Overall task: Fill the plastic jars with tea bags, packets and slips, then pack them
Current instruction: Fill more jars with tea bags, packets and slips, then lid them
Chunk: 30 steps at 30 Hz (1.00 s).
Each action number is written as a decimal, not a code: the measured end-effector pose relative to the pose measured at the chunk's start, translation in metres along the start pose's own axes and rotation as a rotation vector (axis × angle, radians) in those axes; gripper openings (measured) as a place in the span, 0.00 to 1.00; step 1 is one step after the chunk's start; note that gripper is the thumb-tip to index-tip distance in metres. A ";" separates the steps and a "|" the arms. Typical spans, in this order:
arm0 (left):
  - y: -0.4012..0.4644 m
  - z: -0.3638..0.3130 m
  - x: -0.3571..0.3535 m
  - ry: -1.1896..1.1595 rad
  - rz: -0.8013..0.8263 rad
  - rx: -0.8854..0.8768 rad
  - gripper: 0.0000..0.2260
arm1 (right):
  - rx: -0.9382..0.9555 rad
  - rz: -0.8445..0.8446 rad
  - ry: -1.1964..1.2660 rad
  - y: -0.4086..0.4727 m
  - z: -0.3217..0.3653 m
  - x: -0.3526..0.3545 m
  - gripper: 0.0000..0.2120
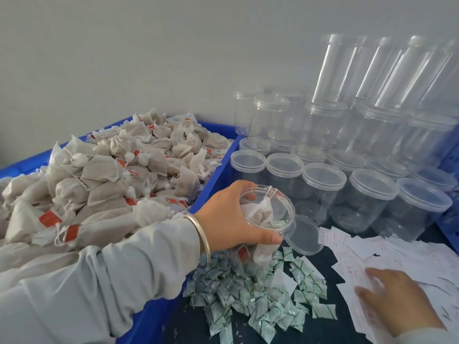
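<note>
Left hand [232,217] wrapped round an open jar [267,219] of tea bags [260,212], right hand [397,299] flat, fingers straight, on paper slips [397,256], green packets [260,301] between them

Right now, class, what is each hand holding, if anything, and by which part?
The left hand grips the open jar around its side wall, just below the rim. The right hand holds nothing; its fingers rest on the paper slips.

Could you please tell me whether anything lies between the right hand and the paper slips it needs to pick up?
Nothing visible does. The right hand already rests with straight fingers on the spread of white printed paper slips, while the left hand grips the open clear plastic jar above the green-and-white packets.
</note>
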<state>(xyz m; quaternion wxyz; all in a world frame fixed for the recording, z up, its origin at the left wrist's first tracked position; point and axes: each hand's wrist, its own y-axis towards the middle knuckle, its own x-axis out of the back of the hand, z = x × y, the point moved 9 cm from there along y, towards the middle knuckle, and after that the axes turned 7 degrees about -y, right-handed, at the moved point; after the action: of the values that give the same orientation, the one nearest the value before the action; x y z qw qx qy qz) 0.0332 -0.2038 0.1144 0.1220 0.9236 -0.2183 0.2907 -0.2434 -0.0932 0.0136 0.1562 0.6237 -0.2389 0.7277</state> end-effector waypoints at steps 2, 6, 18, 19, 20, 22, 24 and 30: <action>0.000 0.000 0.001 -0.003 -0.003 -0.004 0.47 | -0.018 -0.008 -0.022 0.004 -0.003 -0.003 0.24; 0.000 -0.001 0.001 -0.001 -0.006 -0.020 0.46 | -0.016 -0.042 -0.027 0.007 -0.002 -0.001 0.19; -0.002 -0.005 -0.001 0.018 0.020 -0.044 0.48 | -0.176 -0.257 0.374 0.002 -0.019 0.018 0.09; -0.002 -0.005 -0.001 0.018 0.024 -0.043 0.48 | -0.186 -0.271 0.377 0.000 -0.020 0.021 0.08; -0.002 -0.005 -0.002 0.019 0.028 -0.042 0.48 | -0.190 -0.285 0.383 -0.001 -0.020 0.023 0.08; -0.002 -0.004 -0.003 0.024 0.036 -0.040 0.48 | -0.197 -0.304 0.397 -0.003 -0.020 0.027 0.10; -0.002 -0.003 -0.003 0.025 0.038 -0.037 0.48 | -0.211 -0.305 0.401 -0.004 -0.020 0.028 0.13; 0.000 -0.001 -0.004 0.016 0.041 -0.040 0.47 | -0.264 -0.286 0.493 -0.008 -0.021 0.032 0.18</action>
<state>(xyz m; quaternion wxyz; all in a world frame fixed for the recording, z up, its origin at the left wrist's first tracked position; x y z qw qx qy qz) 0.0296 -0.2016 0.1126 0.1362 0.9139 -0.2421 0.2960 -0.2625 -0.0777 0.0436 0.3897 0.4302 -0.1959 0.7903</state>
